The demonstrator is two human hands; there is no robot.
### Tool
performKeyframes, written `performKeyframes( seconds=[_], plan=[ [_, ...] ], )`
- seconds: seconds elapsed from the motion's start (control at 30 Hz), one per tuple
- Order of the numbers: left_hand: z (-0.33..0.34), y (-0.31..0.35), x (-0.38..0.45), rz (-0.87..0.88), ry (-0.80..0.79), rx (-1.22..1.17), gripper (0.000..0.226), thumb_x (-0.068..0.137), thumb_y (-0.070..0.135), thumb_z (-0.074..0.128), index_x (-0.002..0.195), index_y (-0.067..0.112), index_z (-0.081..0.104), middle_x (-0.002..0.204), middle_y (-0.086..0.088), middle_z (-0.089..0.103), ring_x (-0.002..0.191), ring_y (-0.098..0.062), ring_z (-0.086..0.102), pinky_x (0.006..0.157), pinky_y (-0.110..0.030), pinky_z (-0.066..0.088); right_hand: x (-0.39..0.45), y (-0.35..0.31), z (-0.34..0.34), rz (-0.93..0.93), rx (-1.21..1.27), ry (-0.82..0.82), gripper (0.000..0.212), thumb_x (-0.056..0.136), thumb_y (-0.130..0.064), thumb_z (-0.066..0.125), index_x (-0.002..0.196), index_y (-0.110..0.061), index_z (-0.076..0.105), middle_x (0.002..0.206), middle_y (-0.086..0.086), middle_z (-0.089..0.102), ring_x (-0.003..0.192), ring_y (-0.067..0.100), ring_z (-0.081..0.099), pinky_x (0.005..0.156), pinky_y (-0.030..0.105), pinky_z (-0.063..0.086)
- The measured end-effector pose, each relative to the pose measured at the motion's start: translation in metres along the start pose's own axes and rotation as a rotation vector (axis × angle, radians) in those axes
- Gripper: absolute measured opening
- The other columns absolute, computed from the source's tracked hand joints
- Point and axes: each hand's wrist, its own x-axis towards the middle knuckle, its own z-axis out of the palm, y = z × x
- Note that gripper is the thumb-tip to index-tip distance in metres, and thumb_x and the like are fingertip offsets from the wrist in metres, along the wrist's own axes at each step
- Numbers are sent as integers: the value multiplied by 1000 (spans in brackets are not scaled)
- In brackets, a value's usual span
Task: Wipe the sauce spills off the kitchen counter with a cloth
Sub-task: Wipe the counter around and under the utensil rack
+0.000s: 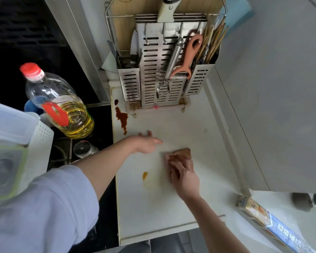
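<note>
Right hand: I see my right hand (182,172) pressing flat on the brown cloth (182,153), fingers spread over it, mid-bench.
Left hand: my left hand (146,143) rests open on the white bench (199,128), fingers straight, holding nothing, just beside the cloth.
Spills: I count two. A long dark red-brown sauce streak (121,116) runs along the bench's left edge near the rack; a small orange spot (144,175) sits left of my right hand.
In the way: a steel utensil rack (161,73) stands at the far end, right beside the dark streak, with an orange peeler (189,55) and a metal peeler (169,70) hanging on it, chopsticks in its right pocket.
Left side: one oil bottle (62,105) with a red cap, one small jar (85,149), stacked plastic boxes (9,125) by the black stove.
Right side: one foil box (274,225) on the ledge.
</note>
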Motion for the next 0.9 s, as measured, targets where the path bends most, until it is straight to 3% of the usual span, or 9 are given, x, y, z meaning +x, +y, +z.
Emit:
performKeyframes(
  seconds=[0.2, 0.3, 0.37, 0.43, 0.53, 0.63, 0.7, 0.8, 0.9],
  plan=[
    [-6, -11, -4, 87, 95, -87, 67, 96, 1, 27, 153, 36, 31, 166, -4, 3, 152, -27, 3, 123, -40, 5, -27, -21, 17, -612, 122, -399, 17, 91, -37, 60, 105, -37, 70, 139, -24, 52, 131, 12, 47, 92, 23, 51],
    [-6, -27, -12, 152, 261, -118, 57, 100, 6, 33, 152, 28, 38, 161, -2, 29, 147, -21, 28, 116, -27, 24, 19, 32, -18, -235, 140, -81, 19, 85, -24, 64, 99, -32, 73, 131, -22, 57, 123, 13, 56, 90, 23, 51],
    [2, -41, -17, 148, 344, -91, 51, 103, 16, 37, 153, 29, 34, 160, -1, 31, 146, -21, 30, 116, -30, 28, 48, 51, -28, 144, 136, 133, 24, 89, -19, 60, 108, -27, 71, 135, -13, 54, 125, 19, 54, 89, 25, 50],
    [12, -51, -23, 137, 416, -4, 53, 102, 20, 43, 154, 28, 30, 161, -2, 27, 147, -22, 28, 117, -35, 30, 57, 31, -15, 278, 58, 166, 27, 93, -27, 58, 118, -28, 67, 143, -8, 48, 136, 23, 41, 92, 33, 51],
    [21, -60, -32, 137, 494, 209, 54, 98, 19, 52, 149, 21, 38, 163, -6, 20, 150, -21, 20, 117, -39, 31, 31, -13, 14, -179, 46, -165, 28, 94, -43, 57, 120, -37, 63, 146, -12, 47, 139, 16, 34, 90, 29, 51],
    [26, -65, -41, 99, 515, 362, 50, 95, 23, 57, 144, 25, 45, 161, -9, 22, 145, -26, 32, 103, -43, 47, 36, -5, -7, -626, 173, -328, 17, 92, -32, 66, 107, -32, 72, 135, -22, 56, 133, 4, 46, 95, 21, 48],
    [33, -68, -44, 49, 497, 398, 53, 94, 25, 59, 144, 26, 42, 159, -14, 21, 142, -30, 35, 95, -43, 52, 65, 18, -28, -410, 204, -192, 14, 90, -21, 70, 103, -24, 75, 130, -17, 60, 125, 10, 56, 96, 22, 46],
    [40, -71, -41, 28, 446, 393, 59, 95, 25, 59, 147, 26, 31, 160, -22, 12, 148, -38, 21, 102, -45, 49, 98, 39, -37, 340, 112, 93, 23, 94, -28, 61, 115, -24, 69, 136, -11, 47, 121, 23, 57, 91, 30, 49],
    [32, -71, -39, 52, 366, 366, 63, 96, 22, 58, 151, 26, 28, 162, -23, 6, 150, -40, 11, 111, -48, 40, 99, 2, -3, 200, 70, 23, 38, 90, -38, 48, 123, -29, 63, 146, 1, 44, 132, 31, 43, 94, 42, 52]
  ],
)
